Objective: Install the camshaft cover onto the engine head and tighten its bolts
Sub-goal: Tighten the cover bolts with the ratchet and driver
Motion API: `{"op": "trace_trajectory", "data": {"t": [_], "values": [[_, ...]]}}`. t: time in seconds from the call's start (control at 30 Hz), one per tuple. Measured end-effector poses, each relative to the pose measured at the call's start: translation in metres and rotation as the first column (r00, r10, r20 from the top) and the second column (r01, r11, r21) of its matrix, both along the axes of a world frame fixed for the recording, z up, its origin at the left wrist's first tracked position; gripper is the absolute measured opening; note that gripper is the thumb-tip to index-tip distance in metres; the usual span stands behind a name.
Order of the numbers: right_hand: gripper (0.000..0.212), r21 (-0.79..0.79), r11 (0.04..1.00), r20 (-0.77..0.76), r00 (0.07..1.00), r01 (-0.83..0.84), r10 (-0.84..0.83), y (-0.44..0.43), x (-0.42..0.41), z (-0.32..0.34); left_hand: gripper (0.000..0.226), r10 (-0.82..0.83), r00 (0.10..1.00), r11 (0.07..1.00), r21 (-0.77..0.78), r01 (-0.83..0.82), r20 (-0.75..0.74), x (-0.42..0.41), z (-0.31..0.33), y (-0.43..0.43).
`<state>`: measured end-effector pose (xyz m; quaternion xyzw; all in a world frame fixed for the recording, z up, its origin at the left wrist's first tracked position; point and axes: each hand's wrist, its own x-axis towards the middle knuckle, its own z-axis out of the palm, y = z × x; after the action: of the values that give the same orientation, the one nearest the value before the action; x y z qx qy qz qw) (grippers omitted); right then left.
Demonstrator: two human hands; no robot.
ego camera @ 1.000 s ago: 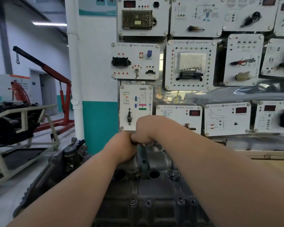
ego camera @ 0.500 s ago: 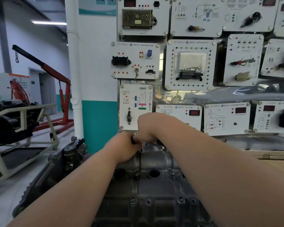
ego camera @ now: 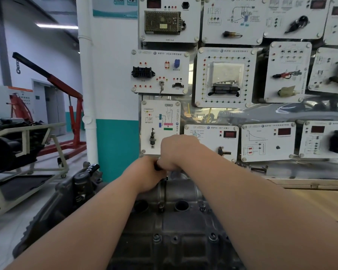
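The grey metal camshaft cover (ego camera: 180,192) lies on the dark engine head (ego camera: 174,248) below me, with bolts (ego camera: 157,237) standing in its flange. Both my arms reach over it to the far end. My left hand (ego camera: 146,175) and my right hand (ego camera: 177,152) are curled together around a dark tool handle (ego camera: 157,167). Only a sliver of it shows between them. The tool's tip and the bolt under it are hidden by my hands.
A board of white training panels (ego camera: 225,76) stands right behind the engine. A wooden bench top (ego camera: 310,199) lies to the right. On the left are a white pipe (ego camera: 86,84), a red engine hoist (ego camera: 74,106) and a wheeled stand (ego camera: 25,152) carrying another engine.
Both hands stay clasped on the tool at the cover's far end. The right hand has shifted very slightly; nothing else moved.
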<state>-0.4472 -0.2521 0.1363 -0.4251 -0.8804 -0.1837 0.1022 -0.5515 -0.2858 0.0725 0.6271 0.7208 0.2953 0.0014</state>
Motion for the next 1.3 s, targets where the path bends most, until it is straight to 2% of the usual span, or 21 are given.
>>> {"op": "trace_trajectory", "data": {"t": [0.2,0.3,0.43,0.53,0.63,0.73,0.87,0.97,1.03,1.07,1.13,1.17,1.2,1.3], "values": [[0.01,-0.02,1.0,-0.074,0.997,0.019,-0.021,-0.001,-0.001,-0.007,0.028,0.001,0.999,1.0,0.031,0.0,-0.035,0.001,0.0,-0.001],[0.015,-0.1,0.995,-0.125,0.992,-0.023,0.01,0.001,0.005,-0.01,0.023,-0.021,0.999,0.999,0.037,0.022,-0.028,0.001,-0.001,-0.001],[0.034,-0.162,0.98,-0.286,0.956,-0.117,0.067,0.001,0.022,0.003,0.023,0.028,0.997,0.981,0.189,-0.041,0.074,0.008,0.012,-0.005],[0.037,-0.123,0.98,-0.265,0.956,-0.159,0.122,0.0,0.041,0.016,0.028,0.052,0.999,0.982,0.18,-0.052,0.008,0.023,0.034,-0.01],[0.044,-0.137,0.976,-0.178,0.974,-0.168,0.142,-0.002,0.078,0.019,0.023,-0.02,0.998,0.996,0.083,0.025,-0.062,0.053,0.039,-0.012],[0.048,-0.158,0.982,-0.114,0.989,-0.107,0.09,-0.004,0.124,0.013,0.021,-0.106,0.991,0.992,0.052,0.111,-0.079,0.089,0.022,-0.013],[0.045,-0.246,0.966,-0.165,0.986,-0.076,0.035,-0.011,0.162,-0.006,0.023,-0.203,0.977,0.974,0.093,0.208,-0.064,0.122,-0.005,-0.015],[0.045,-0.306,0.948,-0.293,0.956,-0.091,-0.002,-0.016,0.183,-0.015,0.011,-0.234,0.969,0.954,0.173,0.244,-0.081,0.136,-0.011,-0.021],[0.049,-0.435,0.888,-0.494,0.863,-0.146,-0.101,-0.024,0.198,-0.022,0.015,-0.277,0.96,0.926,0.254,0.281,-0.051,0.147,-0.009,-0.03],[0.049,-0.523,0.819,-0.622,0.763,-0.235,-0.178,-0.027,0.206,-0.026,0.017,-0.292,0.956,0.912,0.29,0.291,-0.041,0.154,-0.008,-0.035],[0.043,-0.591,0.596,-0.804,0.454,-0.543,-0.383,-0.037,0.223,-0.038,0.017,-0.31,0.95,0.898,0.322,0.299,-0.018,0.172,-0.004,-0.044],[0.039,-0.551,0.502,-0.823,0.336,-0.666,-0.458,-0.042,0.234,-0.046,0.016,-0.327,0.945,0.894,0.327,0.307,0.005,0.182,-0.003,-0.048],[0.035,-0.503,0.446,-0.826,0.26,-0.741,-0.499,-0.046,0.244,-0.054,0.016,-0.35,0.936,0.889,0.326,0.322,0.03,0.192,-0.004,-0.052],[0.032,-0.373,0.347,-0.775,0.083,-0.86,-0.626,-0.062,0.276,-0.077,0.016,-0.442,0.889,0.867,0.312,0.389,0.121,0.222,-0.007,-0.063]]}}
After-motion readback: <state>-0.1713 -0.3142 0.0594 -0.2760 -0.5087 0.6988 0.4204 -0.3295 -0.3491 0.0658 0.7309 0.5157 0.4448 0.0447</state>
